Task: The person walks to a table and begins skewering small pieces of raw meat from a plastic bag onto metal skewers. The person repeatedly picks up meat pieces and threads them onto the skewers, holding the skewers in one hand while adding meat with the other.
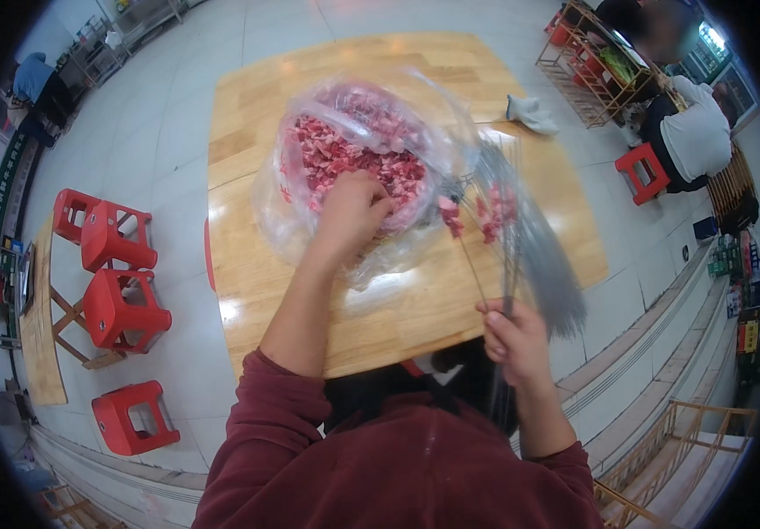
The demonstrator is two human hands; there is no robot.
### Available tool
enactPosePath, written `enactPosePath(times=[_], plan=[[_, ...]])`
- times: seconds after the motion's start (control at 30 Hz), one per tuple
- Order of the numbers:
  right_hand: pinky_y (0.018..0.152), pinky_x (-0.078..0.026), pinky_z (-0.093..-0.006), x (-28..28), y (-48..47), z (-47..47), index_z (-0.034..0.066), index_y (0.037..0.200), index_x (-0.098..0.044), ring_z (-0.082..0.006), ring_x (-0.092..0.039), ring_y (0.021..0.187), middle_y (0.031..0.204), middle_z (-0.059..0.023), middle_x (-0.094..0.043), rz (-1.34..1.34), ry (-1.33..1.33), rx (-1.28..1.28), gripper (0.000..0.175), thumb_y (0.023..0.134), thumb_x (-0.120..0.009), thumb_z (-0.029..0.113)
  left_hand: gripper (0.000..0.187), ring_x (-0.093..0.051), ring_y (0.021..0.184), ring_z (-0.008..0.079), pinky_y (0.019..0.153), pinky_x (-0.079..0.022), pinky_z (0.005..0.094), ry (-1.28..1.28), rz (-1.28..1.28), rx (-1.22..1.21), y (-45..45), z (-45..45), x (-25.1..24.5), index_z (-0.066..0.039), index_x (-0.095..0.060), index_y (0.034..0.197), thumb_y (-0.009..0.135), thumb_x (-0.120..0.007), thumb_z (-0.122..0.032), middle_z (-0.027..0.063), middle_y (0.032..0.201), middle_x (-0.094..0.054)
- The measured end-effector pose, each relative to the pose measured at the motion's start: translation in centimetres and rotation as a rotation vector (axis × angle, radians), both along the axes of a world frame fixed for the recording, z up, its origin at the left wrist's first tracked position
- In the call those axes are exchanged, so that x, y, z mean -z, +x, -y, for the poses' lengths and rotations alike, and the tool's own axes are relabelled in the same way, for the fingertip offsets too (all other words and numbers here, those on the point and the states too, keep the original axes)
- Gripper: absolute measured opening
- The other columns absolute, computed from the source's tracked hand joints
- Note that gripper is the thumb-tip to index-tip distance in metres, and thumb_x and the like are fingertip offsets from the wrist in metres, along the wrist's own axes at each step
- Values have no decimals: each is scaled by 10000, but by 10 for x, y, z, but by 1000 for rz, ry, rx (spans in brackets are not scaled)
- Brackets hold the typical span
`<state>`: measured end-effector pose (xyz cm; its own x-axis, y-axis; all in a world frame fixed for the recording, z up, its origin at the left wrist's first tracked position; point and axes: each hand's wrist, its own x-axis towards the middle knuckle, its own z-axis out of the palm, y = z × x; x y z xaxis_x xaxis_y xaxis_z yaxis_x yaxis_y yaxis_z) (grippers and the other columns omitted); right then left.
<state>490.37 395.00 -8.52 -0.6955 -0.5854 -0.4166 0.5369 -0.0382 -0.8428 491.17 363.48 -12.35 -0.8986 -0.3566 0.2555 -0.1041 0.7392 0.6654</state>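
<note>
A clear plastic bag full of cut raw meat pieces lies open on the wooden table. My left hand is at the meat near the bag's front edge, fingers bent; its fingertips are partly hidden. In my right hand, near the table's front edge, are several thin metal skewers. One of them slants to the left with a few meat pieces near its far end. More meat on skewers shows beyond the hand, beside a large bundle of metal skewers.
A white glove lies at the table's far right. Red plastic stools stand left of the table. A person sits on a red stool at upper right, near a wooden rack. Another person stands at upper left.
</note>
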Motion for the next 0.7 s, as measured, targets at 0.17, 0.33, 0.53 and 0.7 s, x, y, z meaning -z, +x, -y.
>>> enactPosePath(times=[0.17,0.33,0.53,0.7], plan=[[418,-275,-195,3,-2,-4,-60,1109,-604,-49,-371,484,633,11,-460,0,-1,0,182,968,-539,34,213,-624,918,319,826,-481,385,345,91,-129,4,4,-20,-3,-704,982,814,-674,-132,167,920,-679],[418,-276,-196,4,-1,1,-61,1111,-603,-48,-369,484,629,11,-458,0,5,0,183,968,-536,31,213,-611,995,313,862,-497,401,-158,-76,-39,-6,7,4,-46,-714,1016,841,-621,-124,135,999,-666],[424,-284,-194,4,0,3,-60,1115,-602,-47,-376,487,630,14,-461,8,-2,-7,185,968,-535,30,186,-573,1034,299,858,-504,424,-335,136,-28,-16,0,2,-95,-709,993,841,-611,-138,94,1045,-610],[426,-290,-192,3,1,2,-58,1117,-600,-45,-382,489,631,18,-460,2,10,-11,187,971,-533,36,150,-568,1027,309,844,-501,430,-330,170,-7,-15,-2,-4,-75,-694,948,829,-624,-135,97,1044,-606]])
